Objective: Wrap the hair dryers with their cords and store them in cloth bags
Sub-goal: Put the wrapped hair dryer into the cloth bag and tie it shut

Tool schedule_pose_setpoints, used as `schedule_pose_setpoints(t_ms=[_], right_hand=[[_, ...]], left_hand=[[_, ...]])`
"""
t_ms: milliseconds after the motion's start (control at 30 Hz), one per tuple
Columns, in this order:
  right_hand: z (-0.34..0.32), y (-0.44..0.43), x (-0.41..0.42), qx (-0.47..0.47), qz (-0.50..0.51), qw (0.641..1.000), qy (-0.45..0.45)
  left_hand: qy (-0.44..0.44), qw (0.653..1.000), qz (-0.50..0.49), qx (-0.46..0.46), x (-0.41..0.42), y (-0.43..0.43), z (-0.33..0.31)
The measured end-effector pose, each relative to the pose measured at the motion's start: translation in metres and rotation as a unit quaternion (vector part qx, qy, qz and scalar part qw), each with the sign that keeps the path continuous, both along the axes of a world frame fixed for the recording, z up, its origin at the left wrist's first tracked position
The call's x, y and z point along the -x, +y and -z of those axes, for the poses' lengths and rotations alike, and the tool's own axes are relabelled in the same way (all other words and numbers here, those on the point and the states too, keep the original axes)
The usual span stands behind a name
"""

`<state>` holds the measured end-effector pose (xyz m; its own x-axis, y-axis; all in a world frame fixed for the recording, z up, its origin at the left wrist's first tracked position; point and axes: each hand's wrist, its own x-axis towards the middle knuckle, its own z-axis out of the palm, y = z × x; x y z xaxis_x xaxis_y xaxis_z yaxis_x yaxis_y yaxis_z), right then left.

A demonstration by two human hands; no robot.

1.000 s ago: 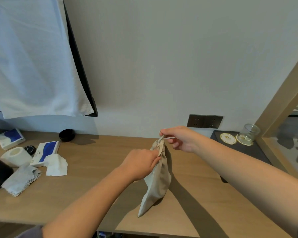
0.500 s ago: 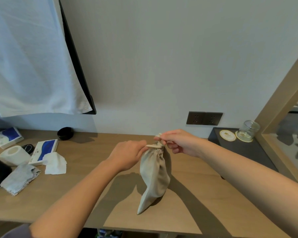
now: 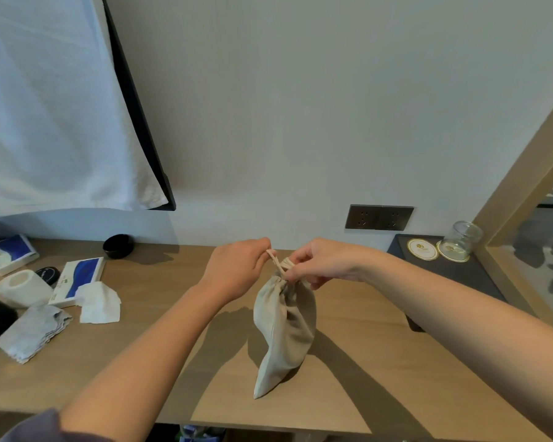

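Observation:
A beige cloth bag [image 3: 283, 333] stands upright on the wooden desk [image 3: 380, 371], bulging, its bottom corner touching the desk near the front edge. Its mouth is gathered tight at the top. My left hand [image 3: 237, 269] pinches the pale drawstring [image 3: 276, 261] just left of the neck. My right hand [image 3: 320, 263] grips the gathered neck and string from the right. What the bag holds is hidden; no hair dryer or cord shows.
At the left lie a tissue roll [image 3: 21, 287], blue-and-white boxes [image 3: 79, 279], a white tissue [image 3: 98, 303], a grey cloth [image 3: 34, 333] and a black bowl [image 3: 118, 246]. A dark tray [image 3: 454, 272] with a glass jar [image 3: 462, 239] sits at the right, below wall sockets [image 3: 379, 217].
My left hand has moved from the bag's neck out to the left and up, drawing the string. The bag's mouth has gathered shut and the bag stands straighter.

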<state>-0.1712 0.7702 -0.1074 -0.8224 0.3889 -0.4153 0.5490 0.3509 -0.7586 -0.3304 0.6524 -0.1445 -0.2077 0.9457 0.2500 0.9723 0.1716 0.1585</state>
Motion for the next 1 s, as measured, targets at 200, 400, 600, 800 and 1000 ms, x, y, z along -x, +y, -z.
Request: schedule_pose_setpoints(t_ms=[200, 400, 600, 800, 1000], right_hand=[[0.026, -0.008, 0.005, -0.178, 0.036, 0.979, 0.092], [0.028, -0.006, -0.002, -0.203, 0.038, 0.969, 0.135], [0.027, -0.004, -0.005, -0.227, 0.017, 0.963, 0.146], [0.026, -0.003, -0.011, -0.250, -0.004, 0.954, 0.163], [0.034, -0.007, -0.015, -0.269, 0.002, 0.948, 0.169]], left_hand=[[-0.071, 0.997, 0.016, 0.033, 0.005, 0.002, -0.001], [-0.457, 0.884, 0.075, 0.067, 0.018, -0.007, 0.001], [-0.484, 0.874, 0.045, -0.009, 0.020, 0.002, 0.013], [-0.472, 0.873, 0.123, -0.004, 0.007, 0.015, 0.019], [-0.451, 0.882, 0.134, -0.020, 0.002, 0.021, 0.028]])
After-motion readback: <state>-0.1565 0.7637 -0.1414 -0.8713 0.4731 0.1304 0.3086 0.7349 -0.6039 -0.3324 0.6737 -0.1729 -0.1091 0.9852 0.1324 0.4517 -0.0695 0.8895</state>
